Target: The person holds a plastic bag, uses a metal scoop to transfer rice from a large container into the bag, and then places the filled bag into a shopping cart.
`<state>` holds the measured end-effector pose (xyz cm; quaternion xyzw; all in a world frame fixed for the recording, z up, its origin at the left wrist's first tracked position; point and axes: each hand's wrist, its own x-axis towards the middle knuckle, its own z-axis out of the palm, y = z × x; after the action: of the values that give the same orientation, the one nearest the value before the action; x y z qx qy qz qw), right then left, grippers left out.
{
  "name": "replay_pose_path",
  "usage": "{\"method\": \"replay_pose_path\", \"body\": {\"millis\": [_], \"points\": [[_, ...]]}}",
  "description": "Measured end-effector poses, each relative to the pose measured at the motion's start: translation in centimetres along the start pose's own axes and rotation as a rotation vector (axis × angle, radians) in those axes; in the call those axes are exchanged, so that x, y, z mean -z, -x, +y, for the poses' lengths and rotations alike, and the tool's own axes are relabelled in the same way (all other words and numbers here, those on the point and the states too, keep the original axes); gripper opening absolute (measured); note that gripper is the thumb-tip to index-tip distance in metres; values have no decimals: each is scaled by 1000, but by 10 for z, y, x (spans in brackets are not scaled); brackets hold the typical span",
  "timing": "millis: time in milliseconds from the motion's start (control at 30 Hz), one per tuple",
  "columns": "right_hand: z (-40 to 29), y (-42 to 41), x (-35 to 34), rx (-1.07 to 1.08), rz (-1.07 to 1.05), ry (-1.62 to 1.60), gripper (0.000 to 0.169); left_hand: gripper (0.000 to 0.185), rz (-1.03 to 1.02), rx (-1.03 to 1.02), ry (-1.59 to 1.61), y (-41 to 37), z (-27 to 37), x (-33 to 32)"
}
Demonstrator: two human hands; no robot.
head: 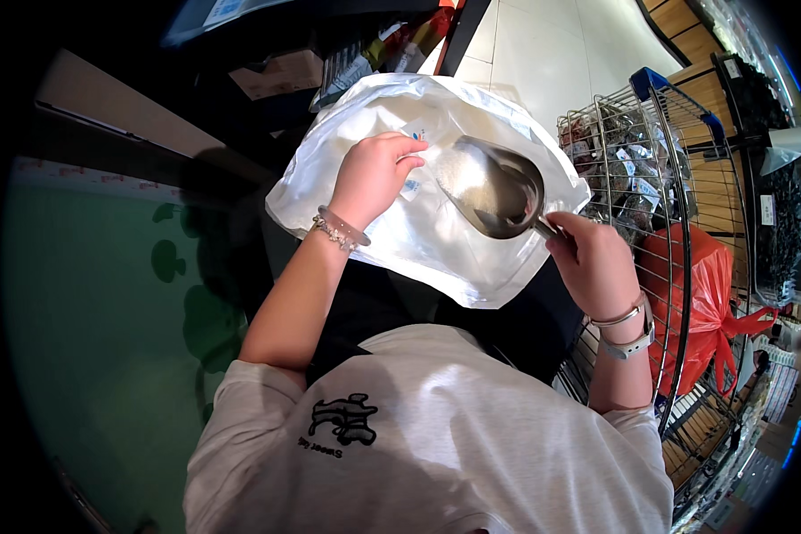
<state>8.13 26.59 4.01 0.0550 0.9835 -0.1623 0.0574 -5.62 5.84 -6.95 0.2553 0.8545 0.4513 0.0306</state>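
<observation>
In my right hand [591, 263] is the short handle of a metal scoop [507, 200]. White, fine granular material [467, 177] lies in the scoop's bowl. The scoop is over the wide mouth of a large white plastic-lined sack [480, 280], which stands before me with its rim folded outward. My left hand [377, 173] hovers over the sack's mouth, left of the scoop, thumb and forefinger slightly apart. A small white printed piece [410, 189] shows beside and behind its fingers; whether the hand grips it cannot be made out.
Close on the right stands a wire shopping cart [674, 173] with clear packaged goods [631, 170] and a tied red plastic bag [691, 307]. Beyond the sack are a cardboard box [280, 73] and several packets [374, 60]. A green panel [107, 320] is on my left.
</observation>
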Motion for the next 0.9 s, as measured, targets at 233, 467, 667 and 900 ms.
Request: {"method": "replay_pose_path", "body": {"millis": [233,467,667,900], "points": [[-18,-7,13,51,121,252,22,14,20,-12,20,0,-2,2],[-4,22,24,-107,184,-36,23,15,88,3,47,2,-7,5],[15,31,11,-206,145,-57,19,15,154,200,87,1,-20,16],[2,-32,-70,-134,-223,238,16,15,193,281,146,1,-38,30]]}}
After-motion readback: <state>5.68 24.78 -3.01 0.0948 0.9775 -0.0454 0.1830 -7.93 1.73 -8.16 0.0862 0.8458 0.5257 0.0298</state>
